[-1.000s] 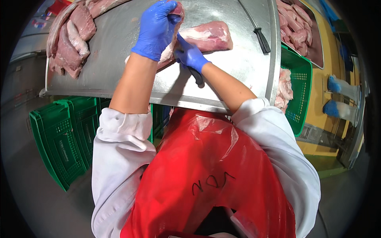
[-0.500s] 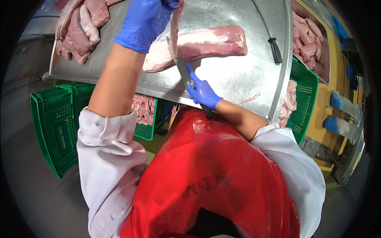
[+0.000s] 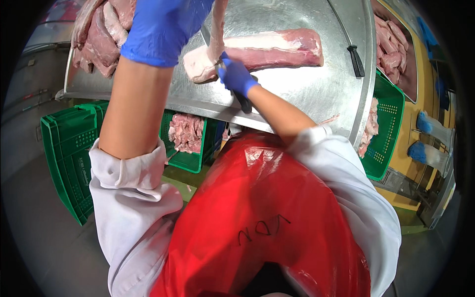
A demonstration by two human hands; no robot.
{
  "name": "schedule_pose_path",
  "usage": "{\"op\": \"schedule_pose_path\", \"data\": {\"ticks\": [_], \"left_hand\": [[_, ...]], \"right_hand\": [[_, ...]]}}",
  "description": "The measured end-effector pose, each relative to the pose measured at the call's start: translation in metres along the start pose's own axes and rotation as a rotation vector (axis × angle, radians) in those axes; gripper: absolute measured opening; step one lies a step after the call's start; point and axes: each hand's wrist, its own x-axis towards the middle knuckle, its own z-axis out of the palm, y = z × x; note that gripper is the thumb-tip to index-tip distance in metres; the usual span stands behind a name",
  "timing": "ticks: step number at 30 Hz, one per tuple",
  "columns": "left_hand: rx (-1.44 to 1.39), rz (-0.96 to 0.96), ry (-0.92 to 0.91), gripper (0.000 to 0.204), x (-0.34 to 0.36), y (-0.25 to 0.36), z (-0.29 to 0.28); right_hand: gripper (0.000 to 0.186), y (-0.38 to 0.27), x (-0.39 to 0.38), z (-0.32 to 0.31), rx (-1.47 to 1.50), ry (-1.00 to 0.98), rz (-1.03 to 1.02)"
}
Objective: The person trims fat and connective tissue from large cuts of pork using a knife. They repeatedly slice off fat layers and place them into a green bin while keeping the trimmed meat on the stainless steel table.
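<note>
A long pink cut of meat point(image 3: 267, 52) with a white fat edge lies across the steel table point(image 3: 307, 94). My left hand point(image 3: 161, 29), in a blue glove, is raised high and grips a thin strip of meat point(image 3: 217, 29) that hangs down to the cut's near end. My right hand point(image 3: 236, 76), also gloved in blue, is closed on a black-handled knife point(image 3: 243, 101) at that same end of the cut; the blade is mostly hidden behind the hand and strip.
More meat pieces point(image 3: 96, 34) are piled at the table's far left. A black-handled sharpening steel point(image 3: 354, 57) lies at the right. Green crates point(image 3: 67, 148) stand below the table, one point(image 3: 190, 136) with trimmings, another point(image 3: 388, 123) at the right. A tray of meat point(image 3: 396, 49) sits far right.
My left hand has lifted the strip higher and toward the camera. My right hand with the knife went from the table's near edge back up to the cut's end.
</note>
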Motion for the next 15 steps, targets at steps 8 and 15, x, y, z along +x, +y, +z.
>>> {"op": "schedule_pose_path", "data": {"ticks": [8, 15], "left_hand": [[-0.004, 0.045, -0.048, 0.016, -0.002, 0.041, -0.015], [-0.239, -0.200, 0.066, 0.021, 0.002, 0.114, -0.017]], "right_hand": [[0.065, -0.035, -0.024, 0.026, 0.147, 0.008, 0.027], [0.078, -0.028, -0.026, 0.093, 0.126, 0.050, -0.096]]}}
